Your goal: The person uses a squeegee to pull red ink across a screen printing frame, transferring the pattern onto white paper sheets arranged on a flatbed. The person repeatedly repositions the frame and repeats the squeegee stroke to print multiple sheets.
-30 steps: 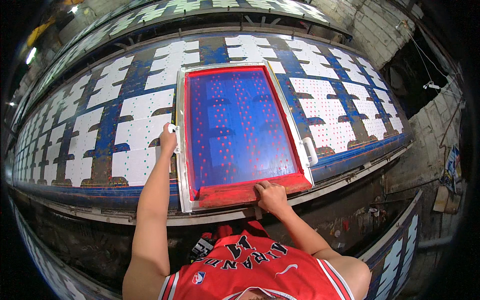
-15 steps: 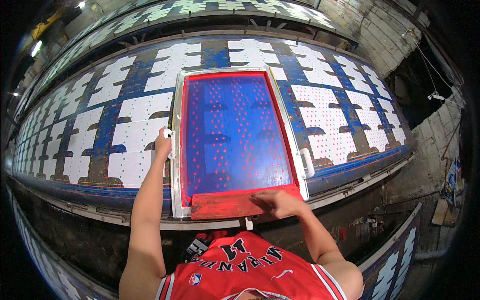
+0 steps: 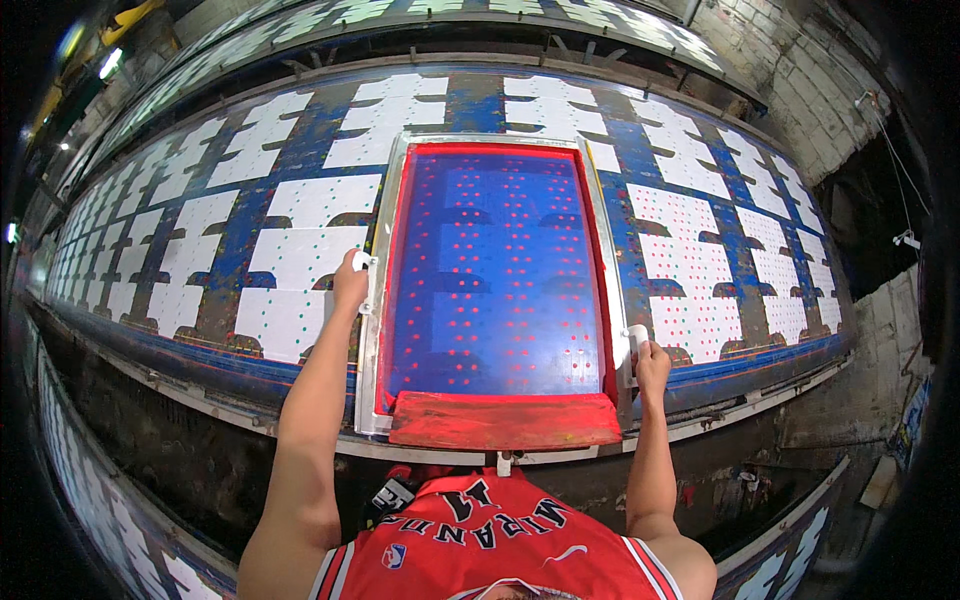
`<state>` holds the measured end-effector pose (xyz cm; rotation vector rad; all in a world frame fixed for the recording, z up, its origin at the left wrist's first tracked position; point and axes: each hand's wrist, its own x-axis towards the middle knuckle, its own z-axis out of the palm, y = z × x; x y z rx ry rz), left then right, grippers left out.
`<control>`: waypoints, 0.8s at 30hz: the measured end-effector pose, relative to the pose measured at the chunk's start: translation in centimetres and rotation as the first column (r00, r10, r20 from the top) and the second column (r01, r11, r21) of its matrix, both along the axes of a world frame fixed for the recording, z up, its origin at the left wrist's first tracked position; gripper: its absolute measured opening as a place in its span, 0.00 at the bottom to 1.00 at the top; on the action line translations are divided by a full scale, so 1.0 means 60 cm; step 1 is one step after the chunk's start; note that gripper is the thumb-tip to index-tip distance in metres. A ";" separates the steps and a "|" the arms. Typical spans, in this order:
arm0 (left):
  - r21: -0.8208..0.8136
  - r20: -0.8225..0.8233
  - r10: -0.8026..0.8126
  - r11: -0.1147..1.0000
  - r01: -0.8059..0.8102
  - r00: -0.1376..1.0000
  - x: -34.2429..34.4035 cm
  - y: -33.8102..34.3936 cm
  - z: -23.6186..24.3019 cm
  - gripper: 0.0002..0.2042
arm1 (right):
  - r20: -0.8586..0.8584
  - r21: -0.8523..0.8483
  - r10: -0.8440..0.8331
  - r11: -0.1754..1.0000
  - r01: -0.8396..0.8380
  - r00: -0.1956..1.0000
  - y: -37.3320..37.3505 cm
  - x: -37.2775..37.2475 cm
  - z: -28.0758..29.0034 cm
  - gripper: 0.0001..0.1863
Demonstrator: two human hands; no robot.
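A screen-printing frame [image 3: 371, 350] with a silver metal border and blue mesh lies on the long table in front of me. Red dots run in rows across its mesh, and red ink lines its inner edges. My left hand [image 3: 350, 286] is closed round the white handle [image 3: 362, 261] on the frame's left side. On the other side, my right hand [image 3: 653, 372] grips the white right handle [image 3: 638, 338], which it partly covers. A red-stained squeegee [image 3: 505, 420] rests across the frame's near end, touched by neither hand.
White cut fabric panels [image 3: 310, 255] lie in rows along the blue, ink-spotted table [image 3: 225, 240]. Panels left of the frame carry green dots; nearby panels on the right [image 3: 685, 270] also show red ones. A metal rail [image 3: 740, 412] follows the near edge. More panel-covered tables stand behind and below.
My right hand has left the squeegee and taken hold of the right handle. My left hand stays on its handle. The whole view has shifted, so I cannot tell whether the frame moved.
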<state>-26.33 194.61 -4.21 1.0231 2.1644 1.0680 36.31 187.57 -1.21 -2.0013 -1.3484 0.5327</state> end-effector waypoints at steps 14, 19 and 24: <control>0.127 0.055 0.008 0.992 -0.015 0.998 -0.128 -0.011 0.119 0.24 | 0.179 0.014 -0.047 0.999 0.045 0.983 -0.001 -0.130 0.050 0.23; 0.186 0.010 -0.010 0.983 0.008 1.000 -0.305 -0.032 0.148 0.24 | 0.066 0.008 -0.041 0.999 0.041 0.997 -0.042 -0.311 0.099 0.19; 0.208 0.056 -0.014 0.978 0.002 0.998 -0.526 -0.044 0.170 0.25 | -0.044 0.015 0.111 0.994 -0.110 0.993 -0.071 -0.510 0.116 0.16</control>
